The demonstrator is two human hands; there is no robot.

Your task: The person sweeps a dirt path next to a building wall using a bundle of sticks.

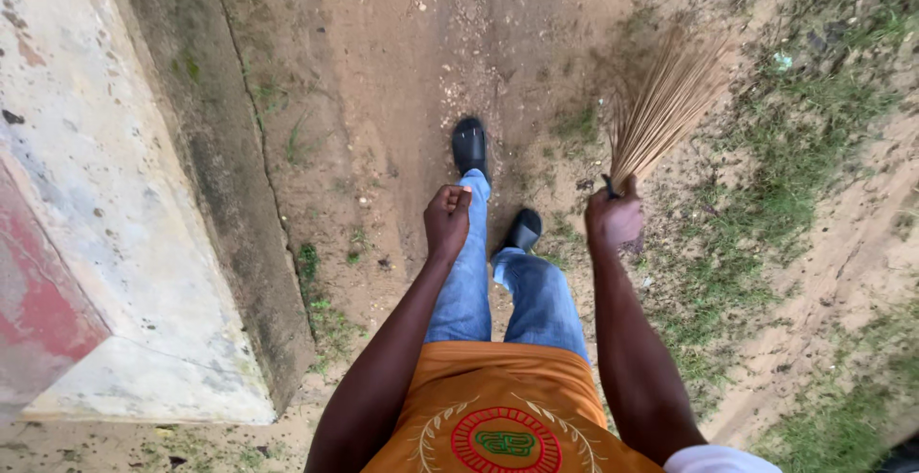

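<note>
Head view: right hand (614,218) grip closed on broom (661,109); left hand (447,221) fisted, empty; concrete edge (251,243) left.

Bare dirt path (402,71) between concrete slab (115,243) and patchy grass (795,176).

One bundled stick broom (661,109). Two hands: left (447,219) and right (614,217). Two black shoes, one forward (469,146), one behind (524,230). One concrete slab (105,214).

One head-worn camera looks steeply down from above, facing forward along the dirt path (402,71). It sits close over the person's arms and legs.
</note>
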